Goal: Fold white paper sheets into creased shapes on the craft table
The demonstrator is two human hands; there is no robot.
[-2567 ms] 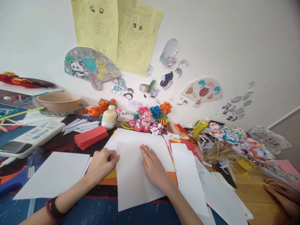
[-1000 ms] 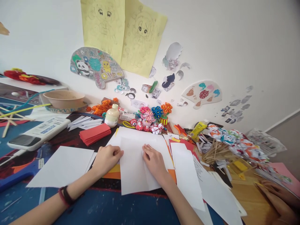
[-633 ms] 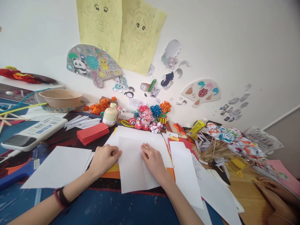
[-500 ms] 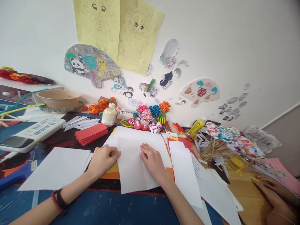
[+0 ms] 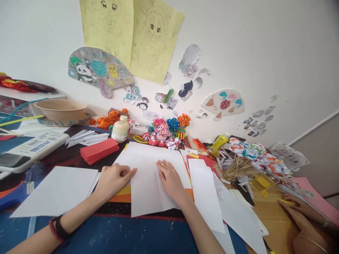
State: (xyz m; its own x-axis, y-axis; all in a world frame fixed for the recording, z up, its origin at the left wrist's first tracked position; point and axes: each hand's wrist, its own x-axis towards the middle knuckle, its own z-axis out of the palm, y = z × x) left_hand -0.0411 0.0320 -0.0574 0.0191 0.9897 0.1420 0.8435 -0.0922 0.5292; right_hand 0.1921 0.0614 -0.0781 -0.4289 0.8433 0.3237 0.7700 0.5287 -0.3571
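Observation:
A sheet of white paper [image 5: 143, 197] with a crease down it lies in front of me, over more white and coloured sheets. My left hand [image 5: 112, 180] is closed at its left edge, thumb on top of the paper and the other fingers curled; the fingertips are hidden. Flat on the sheet rests my right hand [image 5: 169, 178], its fingers stretched out and close together near the crease. Underneath, a larger white sheet [image 5: 150, 150] and orange paper [image 5: 124, 194] stick out.
Left are a white sheet [image 5: 55, 192], red paper strips [image 5: 99, 151], a blue glue gun [image 5: 16, 197] and a glue bottle [image 5: 121, 128]. Right lie white sheets [image 5: 206, 194], a bundle of sticks [image 5: 237, 169] and another person's hands [image 5: 296, 208]. Paper flowers [image 5: 173, 125] stand by the wall.
The whole view has shifted slightly. My left thumb has straightened and reaches a little further onto the paper. My right hand stays flat on the sheet.

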